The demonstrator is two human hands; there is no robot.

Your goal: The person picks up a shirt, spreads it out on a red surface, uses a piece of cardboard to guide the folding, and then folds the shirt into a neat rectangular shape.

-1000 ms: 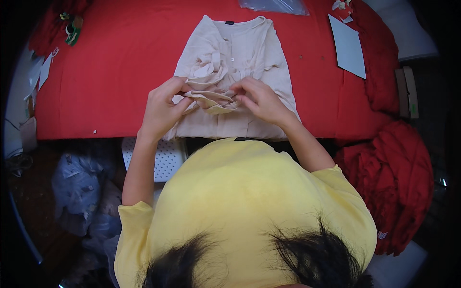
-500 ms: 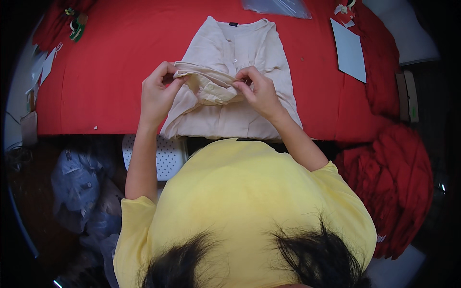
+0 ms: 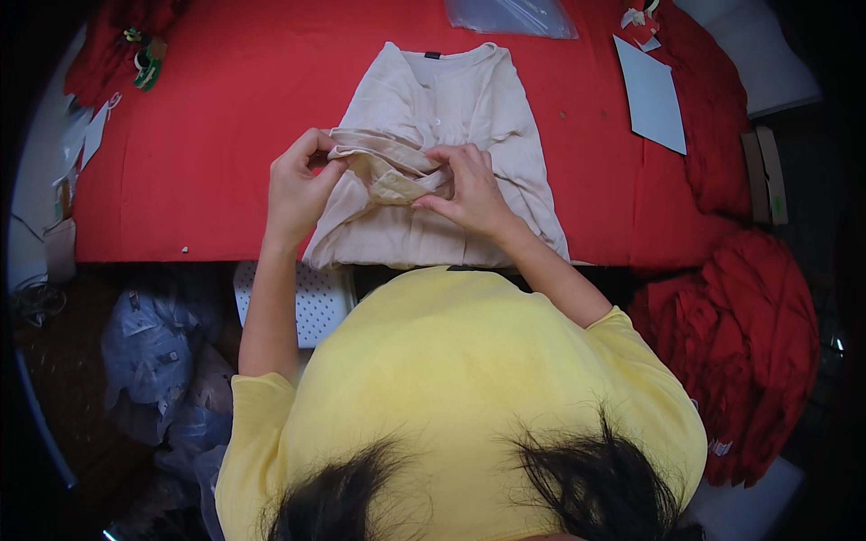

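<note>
A beige shirt (image 3: 505, 153) lies folded on the red-covered table in front of me, with its neckline and dark label at the far end. Part of it, with a folded cuff-like edge, is bunched up in the middle. My left hand (image 3: 299, 185) pinches the left end of this raised fold between thumb and fingers. At the fold's right end is my right hand (image 3: 474, 194), fingers over the top and thumb lower down, with cloth between them. The fingertips of this hand are partly lost in the folds.
The red tablecloth (image 3: 207, 135) covers the table. Clear plastic sheets (image 3: 514, 16) lie at the far edge, and a white card (image 3: 649, 95) at the right. Red cloth (image 3: 731, 352) is heaped lower right; plastic bags (image 3: 149, 347) and a white perforated stool-like item (image 3: 293, 298) are below the table.
My right hand has moved slightly left and down, and its thumb has spread from the fingers around the fold. The left hand keeps its pinch. The whole view has shifted a little.
</note>
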